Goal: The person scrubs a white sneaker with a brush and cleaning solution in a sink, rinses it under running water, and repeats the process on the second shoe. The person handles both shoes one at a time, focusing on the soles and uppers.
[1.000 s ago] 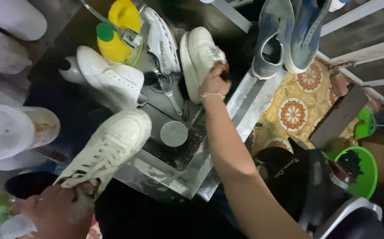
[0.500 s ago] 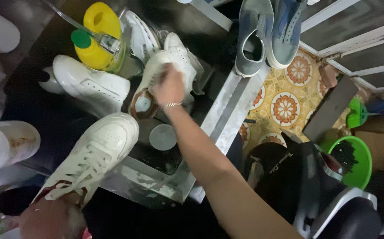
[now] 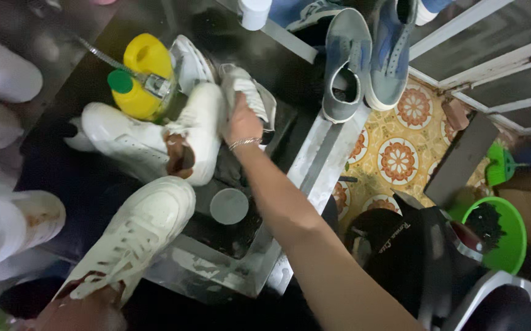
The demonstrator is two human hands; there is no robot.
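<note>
Since a moment ago my right hand (image 3: 243, 122) has swung the white sneaker (image 3: 248, 98) leftward, fingers clamped on its heel, toe toward twelve o'clock, while my left hand (image 3: 85, 312) at seven o'clock grips another white shoe (image 3: 134, 242).

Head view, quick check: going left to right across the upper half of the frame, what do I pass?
Yellow bottle with green cap → right hand gripping a white sneaker → pair of grey-blue shoes → patterned floor tiles → green tub, lower down at the far right.
</note>
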